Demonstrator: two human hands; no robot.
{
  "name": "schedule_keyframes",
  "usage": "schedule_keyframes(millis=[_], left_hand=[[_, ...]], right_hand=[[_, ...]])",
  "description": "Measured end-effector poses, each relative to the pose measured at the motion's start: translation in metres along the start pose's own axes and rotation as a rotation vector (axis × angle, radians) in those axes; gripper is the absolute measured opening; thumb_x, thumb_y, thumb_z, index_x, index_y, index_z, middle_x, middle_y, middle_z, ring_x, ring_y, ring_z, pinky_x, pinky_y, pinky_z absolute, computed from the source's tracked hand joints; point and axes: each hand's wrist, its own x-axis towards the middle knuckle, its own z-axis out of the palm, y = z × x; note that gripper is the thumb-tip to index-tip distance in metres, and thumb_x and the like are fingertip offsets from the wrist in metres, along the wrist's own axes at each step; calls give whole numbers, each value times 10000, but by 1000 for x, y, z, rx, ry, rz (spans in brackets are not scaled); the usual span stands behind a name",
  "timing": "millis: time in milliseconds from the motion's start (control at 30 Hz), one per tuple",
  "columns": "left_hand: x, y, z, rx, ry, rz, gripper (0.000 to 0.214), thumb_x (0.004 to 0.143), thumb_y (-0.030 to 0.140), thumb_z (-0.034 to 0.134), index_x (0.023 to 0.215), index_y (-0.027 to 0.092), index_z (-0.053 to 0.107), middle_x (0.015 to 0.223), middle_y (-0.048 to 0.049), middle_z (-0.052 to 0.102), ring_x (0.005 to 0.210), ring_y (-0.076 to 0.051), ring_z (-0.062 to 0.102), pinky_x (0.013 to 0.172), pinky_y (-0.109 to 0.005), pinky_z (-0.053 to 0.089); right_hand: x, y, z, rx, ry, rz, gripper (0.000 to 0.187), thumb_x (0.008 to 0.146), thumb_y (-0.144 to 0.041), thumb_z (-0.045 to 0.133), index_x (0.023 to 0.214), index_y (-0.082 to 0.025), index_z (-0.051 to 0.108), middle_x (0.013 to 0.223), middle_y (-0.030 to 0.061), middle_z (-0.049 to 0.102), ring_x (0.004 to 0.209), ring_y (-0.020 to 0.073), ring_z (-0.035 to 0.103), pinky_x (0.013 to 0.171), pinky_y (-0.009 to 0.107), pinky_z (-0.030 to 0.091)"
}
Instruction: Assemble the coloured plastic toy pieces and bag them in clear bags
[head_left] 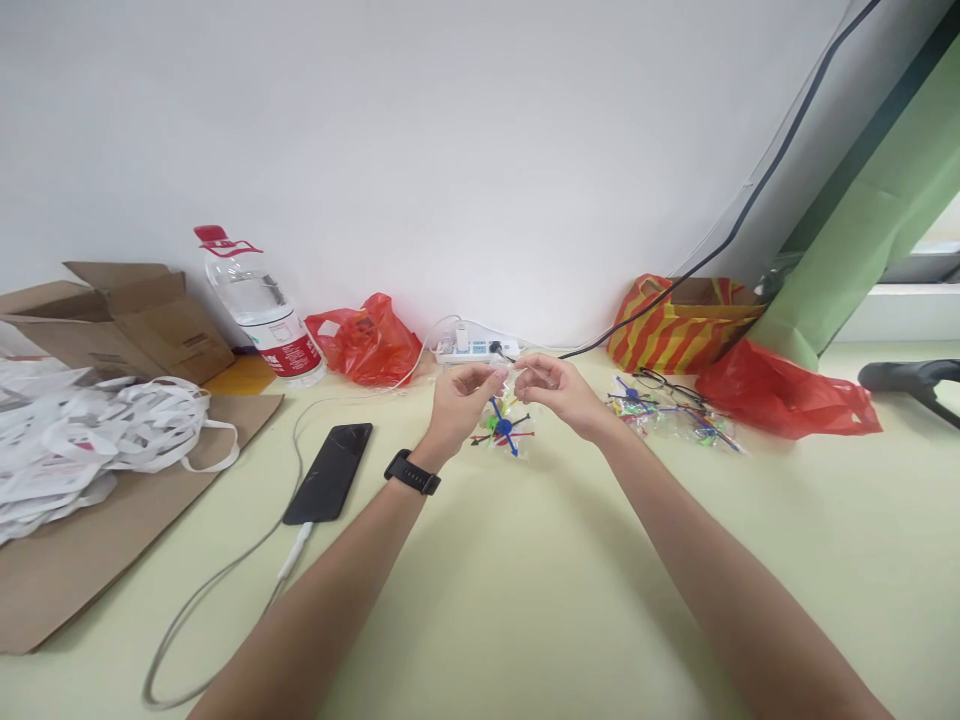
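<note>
My left hand (461,405) and my right hand (559,393) are raised over the pale green table (525,600), fingers pinched on the top edge of a small clear plastic bag (504,425). The bag hangs between them and holds a toy of coloured sticks: blue, green, red, yellow. A black watch (412,472) is on my left wrist. Both hands grip the same bag from opposite sides.
A black phone (330,472) with a white cable lies to the left. White straps (82,435) rest on cardboard (90,560). At the back stand a water bottle (262,310), red bags (367,340) (780,395), a power strip (476,348), a striped bag (675,325), glasses (664,385) and more packed toys (675,415).
</note>
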Motion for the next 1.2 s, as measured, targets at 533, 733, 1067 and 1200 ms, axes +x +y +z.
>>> schedule_keyframes(millis=[533,733,1067,1200], left_hand=[[0,13,9,-61,104,29,275,823,439,851,891,186,767,802,-29,733,695,-132,635,695,-273,540],[3,15,3,-48,111,4,274,796,420,877,878,179,776,818,-46,758,725,-147,671,702,-281,548],[12,33,-21,68,-92,0,297,755,369,915,938,169,793,846,-55,781,712,-153,698,710,-296,577],[13,41,-30,152,-182,22,289,789,353,888,1003,168,828,913,-88,808,765,-182,729,757,-325,604]], right_hand=[[2,-8,-4,-178,147,-112,165,777,-285,712,919,-220,658,757,-15,609,712,160,555,688,305,461],[0,-19,-11,-196,155,-128,359,819,-562,796,818,-211,719,762,17,653,735,175,564,706,321,477],[-1,-22,-21,-134,143,-136,375,790,-517,859,1016,-219,835,832,44,744,758,180,619,724,337,513],[-2,-21,-24,-101,108,-140,332,788,-451,871,1032,-228,836,833,43,757,757,178,642,722,334,521]])
